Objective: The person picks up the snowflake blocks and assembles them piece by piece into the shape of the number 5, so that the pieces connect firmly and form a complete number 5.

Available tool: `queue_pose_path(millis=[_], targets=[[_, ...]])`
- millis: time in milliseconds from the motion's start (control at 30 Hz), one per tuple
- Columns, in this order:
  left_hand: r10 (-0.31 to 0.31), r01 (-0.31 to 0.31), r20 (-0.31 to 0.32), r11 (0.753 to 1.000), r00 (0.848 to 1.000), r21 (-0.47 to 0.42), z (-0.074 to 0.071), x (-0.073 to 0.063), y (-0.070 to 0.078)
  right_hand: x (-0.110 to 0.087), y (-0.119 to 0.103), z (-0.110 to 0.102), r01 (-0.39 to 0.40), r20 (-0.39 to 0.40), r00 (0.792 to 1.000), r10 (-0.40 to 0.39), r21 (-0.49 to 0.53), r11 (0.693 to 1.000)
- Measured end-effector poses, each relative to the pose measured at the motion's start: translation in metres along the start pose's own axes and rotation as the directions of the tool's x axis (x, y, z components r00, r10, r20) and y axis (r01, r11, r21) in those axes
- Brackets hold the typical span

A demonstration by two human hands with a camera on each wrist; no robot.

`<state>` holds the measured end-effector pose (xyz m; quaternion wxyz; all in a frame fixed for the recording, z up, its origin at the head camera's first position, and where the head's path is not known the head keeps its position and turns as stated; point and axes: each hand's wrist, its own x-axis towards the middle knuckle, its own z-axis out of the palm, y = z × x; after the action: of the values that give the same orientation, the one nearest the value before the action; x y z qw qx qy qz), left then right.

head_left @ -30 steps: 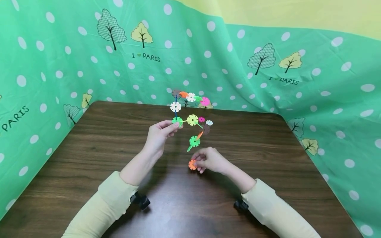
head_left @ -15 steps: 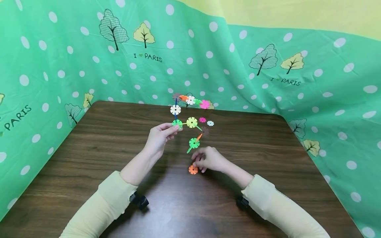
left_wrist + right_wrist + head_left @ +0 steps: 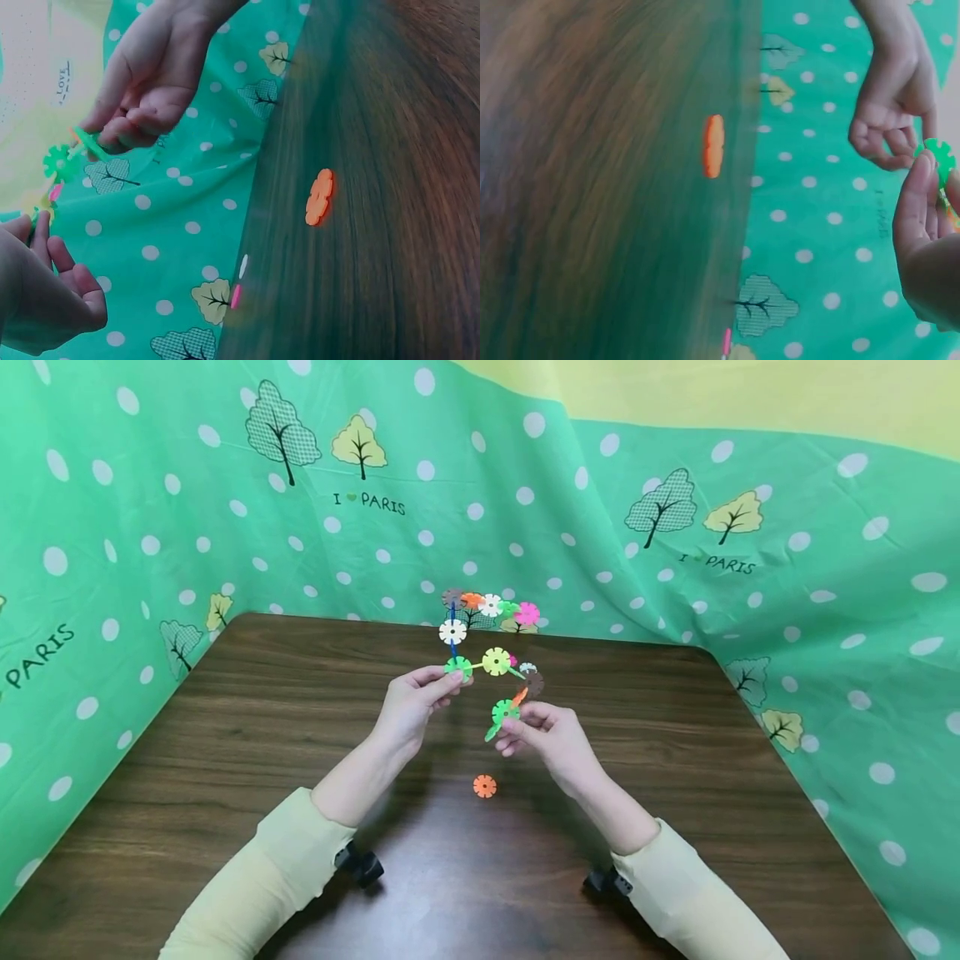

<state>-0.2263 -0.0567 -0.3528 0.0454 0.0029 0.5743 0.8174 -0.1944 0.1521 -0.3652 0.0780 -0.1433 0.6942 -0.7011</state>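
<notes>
A chain of joined plastic snowflake discs in several colours hangs above the table in the head view. Between thumb and fingers, my left hand (image 3: 411, 706) pinches a green disc (image 3: 458, 668) of the chain. From that disc a blue-and-white part (image 3: 452, 632) rises to a row ending in a pink disc (image 3: 527, 613). A yellow disc (image 3: 496, 661) leads the other way to brown, orange and green ones. My right hand (image 3: 557, 739) pinches a green disc (image 3: 506, 713) near that lower end. Below, a loose orange disc (image 3: 484, 786) lies flat on the table.
A dark wooden table (image 3: 262, 735) spreads under both arms, with a green dotted curtain (image 3: 480, 468) behind it. A loose white disc (image 3: 528, 667) and a pink disc (image 3: 513, 661) lie beyond the chain, partly covered by it.
My right hand has left the orange disc on the table and moved up to pinch the green disc at the chain's lower end. My left hand and the chain have shifted slightly right.
</notes>
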Motion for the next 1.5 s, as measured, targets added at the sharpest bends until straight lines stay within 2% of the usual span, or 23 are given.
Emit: queue_pose_path(millis=[167,300,367,467,533,633,700,767,833,933,1000,1067,1167,1233,1300,1400,1500], targets=[[0.024,-0.026,0.045,0.999,0.999,0.044,0.002,0.002,0.0,-0.007,-0.006,-0.006,0.003,-0.048,0.999,0.002,0.096,0.995],[0.055,-0.07,0.122,0.99,0.991,0.124,0.002,0.002,-0.003,-0.01,-0.011,-0.011,0.003,-0.043,0.999,0.004,0.164,0.986],[0.059,-0.095,0.177,0.975,0.982,0.201,0.001,0.001,-0.007,-0.011,-0.013,-0.013,0.013,-0.044,0.999,-0.005,0.189,0.982],[0.031,-0.135,0.29,0.929,0.957,0.344,-0.002,0.0,-0.017,-0.013,-0.016,-0.018,0.023,-0.05,0.999,-0.013,0.204,0.979],[-0.002,-0.174,0.367,0.878,0.93,0.446,-0.004,0.002,-0.025,-0.014,-0.018,-0.02,0.025,-0.064,0.998,-0.012,0.207,0.978],[-0.052,-0.257,0.492,0.803,0.869,0.538,-0.008,0.009,-0.037,-0.015,-0.02,-0.023,0.031,-0.09,0.996,-0.011,0.218,0.976],[-0.097,-0.321,0.569,0.742,0.817,0.588,-0.011,0.015,-0.045,-0.016,-0.021,-0.025,0.037,-0.107,0.994,-0.012,0.231,0.972],[-0.146,-0.389,0.636,0.682,0.758,0.62,-0.014,0.02,-0.054,-0.017,-0.021,-0.027,0.042,-0.118,0.993,-0.014,0.24,0.97],[-0.191,-0.455,0.685,0.62,0.703,0.639,-0.015,0.024,-0.061,-0.018,-0.021,-0.03,0.045,-0.126,0.992,-0.013,0.251,0.967],[-0.233,-0.513,0.732,0.58,0.64,0.633,-0.016,0.027,-0.069,-0.019,-0.02,-0.034,0.05,-0.138,0.99,-0.013,0.27,0.962],[-0.244,-0.536,0.749,0.566,0.616,0.626,-0.016,0.028,-0.072,-0.02,-0.02,-0.036,0.051,-0.143,0.99,-0.01,0.286,0.957],[-0.243,-0.56,0.759,0.548,0.604,0.621,-0.016,0.029,-0.075,-0.02,-0.02,-0.038,0.049,-0.145,0.989,-0.006,0.294,0.954],[-0.222,-0.614,0.777,0.502,0.589,0.609,-0.016,0.029,-0.077,-0.021,-0.02,-0.041,0.044,-0.148,0.989,0.003,0.309,0.95],[-0.204,-0.649,0.785,0.464,0.585,0.604,-0.016,0.028,-0.079,-0.021,-0.021,-0.043,0.04,-0.15,0.989,0.008,0.319,0.947],[-0.191,-0.669,0.79,0.438,0.583,0.6,-0.017,0.028,-0.081,-0.022,-0.021,-0.044,0.037,-0.152,0.988,0.015,0.329,0.944],[-0.177,-0.676,0.79,0.43,0.587,0.599,-0.019,0.028,-0.082,-0.023,-0.021,-0.045,0.029,-0.149,0.989,0.024,0.342,0.939],[-0.171,-0.669,0.788,0.441,0.591,0.598,-0.02,0.029,-0.083,-0.023,-0.021,-0.045,0.025,-0.142,0.99,0.027,0.353,0.935]])
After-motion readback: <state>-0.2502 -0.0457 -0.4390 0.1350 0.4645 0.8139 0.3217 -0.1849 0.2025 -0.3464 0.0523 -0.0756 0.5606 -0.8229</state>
